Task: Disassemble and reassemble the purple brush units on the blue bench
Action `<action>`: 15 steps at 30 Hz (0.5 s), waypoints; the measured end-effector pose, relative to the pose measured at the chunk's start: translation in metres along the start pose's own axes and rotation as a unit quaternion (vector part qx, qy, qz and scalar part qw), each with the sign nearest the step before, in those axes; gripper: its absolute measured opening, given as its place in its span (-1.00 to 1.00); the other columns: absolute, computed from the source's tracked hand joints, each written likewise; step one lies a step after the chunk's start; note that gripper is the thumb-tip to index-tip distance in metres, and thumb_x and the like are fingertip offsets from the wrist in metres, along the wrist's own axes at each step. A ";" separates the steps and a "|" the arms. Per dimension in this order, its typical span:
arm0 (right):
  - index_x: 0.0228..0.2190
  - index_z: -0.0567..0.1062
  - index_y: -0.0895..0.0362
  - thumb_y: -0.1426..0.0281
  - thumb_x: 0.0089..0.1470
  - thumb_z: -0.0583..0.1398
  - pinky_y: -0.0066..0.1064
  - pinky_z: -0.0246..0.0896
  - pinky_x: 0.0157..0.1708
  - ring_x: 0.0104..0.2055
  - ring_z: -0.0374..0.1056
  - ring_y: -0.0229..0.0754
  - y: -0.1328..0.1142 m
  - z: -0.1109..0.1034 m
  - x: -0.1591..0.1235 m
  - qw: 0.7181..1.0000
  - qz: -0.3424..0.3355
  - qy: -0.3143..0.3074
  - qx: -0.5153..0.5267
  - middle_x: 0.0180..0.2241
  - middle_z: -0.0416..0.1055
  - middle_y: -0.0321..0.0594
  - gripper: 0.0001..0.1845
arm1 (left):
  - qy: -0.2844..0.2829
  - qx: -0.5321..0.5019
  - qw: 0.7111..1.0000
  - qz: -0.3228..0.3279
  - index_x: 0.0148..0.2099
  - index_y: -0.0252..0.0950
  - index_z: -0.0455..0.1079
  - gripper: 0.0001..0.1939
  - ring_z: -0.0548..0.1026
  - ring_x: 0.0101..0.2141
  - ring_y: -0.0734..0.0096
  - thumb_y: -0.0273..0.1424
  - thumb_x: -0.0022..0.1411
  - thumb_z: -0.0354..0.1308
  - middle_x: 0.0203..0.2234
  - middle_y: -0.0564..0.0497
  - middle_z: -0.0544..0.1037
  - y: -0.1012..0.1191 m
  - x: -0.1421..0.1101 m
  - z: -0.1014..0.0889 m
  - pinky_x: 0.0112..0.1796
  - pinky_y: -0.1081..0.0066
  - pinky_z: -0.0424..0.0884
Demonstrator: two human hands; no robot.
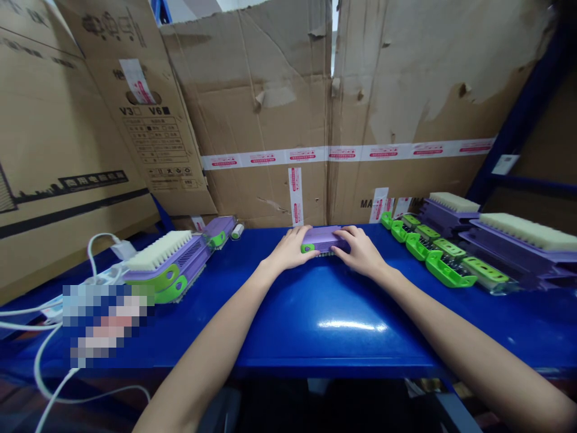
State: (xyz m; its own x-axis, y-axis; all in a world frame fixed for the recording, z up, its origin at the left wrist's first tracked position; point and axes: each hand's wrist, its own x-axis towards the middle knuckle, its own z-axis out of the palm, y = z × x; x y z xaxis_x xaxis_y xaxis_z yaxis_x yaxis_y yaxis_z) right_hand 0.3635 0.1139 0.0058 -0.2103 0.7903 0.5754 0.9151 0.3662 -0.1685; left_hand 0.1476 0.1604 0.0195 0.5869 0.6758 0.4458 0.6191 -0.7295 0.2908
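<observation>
A purple brush-like device (323,238) with a green end lies on the blue table (324,313) near the cardboard wall. My left hand (291,248) grips its left end, fingers curled over the top. My right hand (359,249) is closed over its right end. Bristles show under the device between my hands.
A row of green-and-purple parts (444,260) and stacked purple brushes with cream bristles (518,237) lie at the right. More brushes (169,264) and a clear-capped purple part (220,232) lie at the left, beside white cables (49,361). Cardboard boxes (270,114) wall the back.
</observation>
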 end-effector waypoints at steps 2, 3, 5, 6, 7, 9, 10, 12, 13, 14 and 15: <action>-0.01 0.39 0.12 0.20 0.11 0.09 -0.18 0.22 -0.10 -0.03 0.22 0.00 0.001 0.000 0.000 1.000 -0.002 0.000 -0.001 -0.03 0.30 -0.03 -0.56 | 0.000 -0.036 0.999 -0.013 0.23 -0.24 0.07 -0.28 0.21 0.14 0.09 -0.12 0.10 0.20 0.14 -0.18 0.25 0.000 0.000 0.000 0.10 0.12 0.20; -0.01 0.39 0.12 0.20 0.10 0.09 -0.18 0.22 -0.10 -0.03 0.22 0.00 0.001 0.001 0.000 1.000 -0.002 0.000 0.000 -0.03 0.30 -0.04 -0.56 | -0.002 -0.051 0.998 -0.021 0.23 -0.24 0.06 -0.27 0.22 0.14 0.10 -0.14 0.09 0.20 0.15 -0.18 0.24 0.000 0.000 -0.001 0.10 0.13 0.20; -0.01 0.39 0.11 0.20 0.10 0.10 -0.17 0.22 -0.10 -0.03 0.22 0.01 0.002 0.001 0.000 1.000 -0.002 0.001 0.001 -0.03 0.30 -0.04 -0.55 | -0.009 -0.076 0.996 -0.038 0.23 -0.23 0.06 -0.26 0.25 0.12 0.10 -0.15 0.07 0.22 0.15 -0.17 0.24 0.001 0.000 -0.003 0.09 0.13 0.22; -0.01 0.39 0.11 0.20 0.10 0.09 -0.17 0.22 -0.10 -0.03 0.22 0.01 0.002 0.001 0.000 1.000 -0.002 0.001 0.002 -0.03 0.30 -0.04 -0.55 | -0.013 -0.088 0.995 -0.047 0.23 -0.22 0.06 -0.25 0.27 0.11 0.10 -0.14 0.05 0.23 0.15 -0.17 0.25 0.001 0.000 -0.004 0.08 0.13 0.23; -0.01 0.39 0.11 0.20 0.10 0.09 -0.17 0.21 -0.09 -0.03 0.21 0.01 0.002 0.001 0.000 1.000 -0.001 0.001 0.002 -0.03 0.30 -0.04 -0.55 | -0.018 -0.099 0.993 -0.055 0.23 -0.22 0.07 -0.23 0.29 0.10 0.09 -0.13 0.03 0.25 0.14 -0.17 0.25 0.002 0.000 -0.005 0.07 0.14 0.25; -0.01 0.39 0.12 0.21 0.10 0.09 -0.17 0.21 -0.08 -0.02 0.21 0.01 0.001 0.000 0.000 1.000 -0.001 0.000 0.003 -0.02 0.29 -0.04 -0.55 | -0.024 -0.119 0.990 -0.067 0.23 -0.23 0.07 -0.18 0.32 0.07 0.08 -0.12 -0.02 0.28 0.12 -0.17 0.28 0.001 0.000 -0.007 0.03 0.15 0.29; 0.00 0.38 0.13 0.21 0.10 0.10 -0.17 0.21 -0.07 -0.02 0.21 0.01 0.000 0.000 0.000 1.000 -0.002 -0.001 0.004 -0.02 0.29 -0.03 -0.55 | -0.026 -0.128 0.989 -0.069 0.22 -0.23 0.07 -0.16 0.33 0.06 0.08 -0.11 -0.05 0.30 0.11 -0.17 0.29 0.001 0.000 -0.009 0.01 0.15 0.31; 0.02 0.36 0.12 0.20 0.08 0.12 -0.16 0.20 -0.07 -0.01 0.20 0.02 -0.002 -0.002 -0.001 1.000 -0.006 -0.001 0.006 -0.02 0.28 -0.02 -0.51 | -0.024 -0.138 0.988 -0.064 0.21 -0.22 0.09 -0.13 0.35 0.03 0.08 -0.13 -0.11 0.35 0.09 -0.15 0.32 0.000 0.000 -0.010 -0.03 0.17 0.34; 0.05 0.33 0.11 0.18 0.06 0.13 -0.14 0.20 -0.07 0.00 0.19 0.04 -0.003 -0.003 -0.001 1.000 -0.009 0.000 0.005 0.00 0.27 -0.01 -0.47 | -0.021 -0.138 0.989 -0.056 0.20 -0.22 0.11 -0.12 0.35 0.03 0.08 -0.15 -0.14 0.37 0.08 -0.14 0.33 0.000 0.001 -0.011 -0.03 0.18 0.34; 0.07 0.31 0.10 0.16 0.04 0.15 -0.11 0.19 -0.06 0.03 0.17 0.06 -0.004 -0.003 -0.001 1.000 -0.012 0.000 0.003 0.02 0.24 0.00 -0.43 | -0.018 -0.135 0.990 -0.044 0.19 -0.22 0.12 -0.12 0.36 0.02 0.09 -0.16 -0.17 0.38 0.08 -0.12 0.34 0.000 0.002 -0.011 -0.03 0.18 0.33; 0.10 0.27 0.08 0.14 0.01 0.17 -0.09 0.18 -0.05 0.06 0.15 0.08 -0.005 -0.004 -0.001 1.000 -0.018 0.000 -0.002 0.06 0.21 0.01 -0.37 | -0.014 -0.127 0.991 -0.027 0.17 -0.22 0.14 -0.12 0.36 0.02 0.09 -0.18 -0.19 0.40 0.07 -0.12 0.34 0.001 0.002 -0.010 -0.02 0.18 0.32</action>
State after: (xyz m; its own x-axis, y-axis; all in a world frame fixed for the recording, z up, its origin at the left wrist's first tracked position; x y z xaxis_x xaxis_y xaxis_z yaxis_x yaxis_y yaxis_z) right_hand 0.3602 0.1092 0.0090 -0.2428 0.7768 0.5810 0.9086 0.3920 -0.1443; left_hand 0.1441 0.1601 0.0295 0.5725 0.7154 0.4006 0.5016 -0.6921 0.5190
